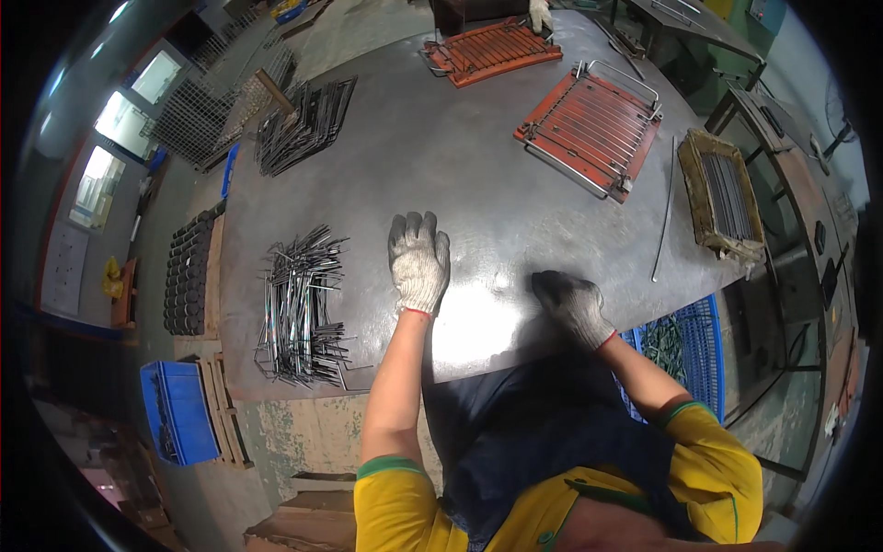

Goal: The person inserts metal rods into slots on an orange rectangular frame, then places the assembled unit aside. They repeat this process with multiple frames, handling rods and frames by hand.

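Observation:
Both hands wear white knit gloves with dark coated fingers. My left hand (418,262) lies flat on the metal table (469,184), palm down, fingers stretched forward, holding nothing. My right hand (572,306) rests near the table's front edge with its fingers curled together; the palm side is hidden and nothing sticks out of it. Left of my left hand lies a pile of thin bent metal rods (303,308). Farther right stands an orange-red jig (593,129) with parallel metal rods laid across it and a bent wire frame around them.
Another orange jig (492,53) lies at the far edge, beside another person's gloved hand (540,16). More bent rods (299,124) lie far left. At right are a long rod (664,212) and a box of straight rods (727,193). Blue crates (179,414) stand below the table.

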The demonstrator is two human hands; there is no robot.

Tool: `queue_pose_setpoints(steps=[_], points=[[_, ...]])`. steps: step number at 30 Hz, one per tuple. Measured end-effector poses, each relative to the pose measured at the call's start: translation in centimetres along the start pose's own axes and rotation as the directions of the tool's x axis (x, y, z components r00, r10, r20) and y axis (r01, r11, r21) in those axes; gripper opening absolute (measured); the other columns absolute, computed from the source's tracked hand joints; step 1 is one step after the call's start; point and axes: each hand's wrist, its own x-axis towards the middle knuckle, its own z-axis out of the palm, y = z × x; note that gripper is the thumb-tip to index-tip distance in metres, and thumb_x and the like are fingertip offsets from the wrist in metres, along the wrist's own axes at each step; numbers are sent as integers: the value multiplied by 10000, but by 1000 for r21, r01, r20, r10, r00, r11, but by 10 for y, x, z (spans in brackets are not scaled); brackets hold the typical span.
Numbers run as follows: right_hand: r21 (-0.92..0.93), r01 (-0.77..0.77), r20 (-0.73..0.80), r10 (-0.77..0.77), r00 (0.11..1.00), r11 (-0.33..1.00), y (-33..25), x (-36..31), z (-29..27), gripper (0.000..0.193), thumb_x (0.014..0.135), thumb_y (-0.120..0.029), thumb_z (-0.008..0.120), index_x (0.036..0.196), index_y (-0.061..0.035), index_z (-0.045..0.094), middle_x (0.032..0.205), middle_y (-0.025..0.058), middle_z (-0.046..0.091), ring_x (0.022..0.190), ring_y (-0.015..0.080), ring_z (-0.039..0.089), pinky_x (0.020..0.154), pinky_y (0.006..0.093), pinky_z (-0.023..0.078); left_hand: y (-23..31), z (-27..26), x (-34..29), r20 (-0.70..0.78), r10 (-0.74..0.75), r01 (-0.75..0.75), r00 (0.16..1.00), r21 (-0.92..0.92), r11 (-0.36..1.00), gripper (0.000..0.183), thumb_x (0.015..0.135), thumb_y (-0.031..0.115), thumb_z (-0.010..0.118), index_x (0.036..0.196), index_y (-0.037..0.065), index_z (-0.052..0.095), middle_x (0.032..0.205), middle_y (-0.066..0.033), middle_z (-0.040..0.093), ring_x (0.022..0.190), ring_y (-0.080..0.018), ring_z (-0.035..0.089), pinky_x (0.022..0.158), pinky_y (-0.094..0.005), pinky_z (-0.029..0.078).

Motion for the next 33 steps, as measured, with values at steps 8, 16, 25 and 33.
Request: queue_pose_setpoints(steps=[8,16,25,33], points=[[31,-25,2,25,1000,999,-1,-3,-1,287,982,-338,607,1111,-108,719,1052,105,731,948,319,699,809,425,555,-8,15,5,11,-43,43,999,-10,999,306,936,231,587,1177,46,623,1171,-141,584,1208,-364,491,1043,-474,423],[-56,16,47,-14,999,998,8,-7,5,338,1000,-391,566,1193,-142,687,1148,69,714,987,284,696,837,421,549,-10,18,11,-17,-10,10,1000,16,1000,314,926,232,597,1178,48,626,1166,-136,590,1161,-360,508,997,-481,442],[-105,55,52,-50,997,993,10,-9,5,353,998,-412,565,1230,-161,654,1152,56,710,957,273,701,795,456,533,-23,39,31,-85,-117,114,989,-43,993,320,966,264,560,1176,28,615,1145,-157,615,1100,-371,557,1004,-461,445],[50,15,-32,-14,999,999,7,-7,7,264,956,-346,651,1128,-152,700,1055,42,720,825,274,705,733,441,533,-25,83,94,-66,-734,711,676,-203,673,729,973,567,517,1409,-18,498,1368,-266,585,1264,-388,573,1101,-412,411]])
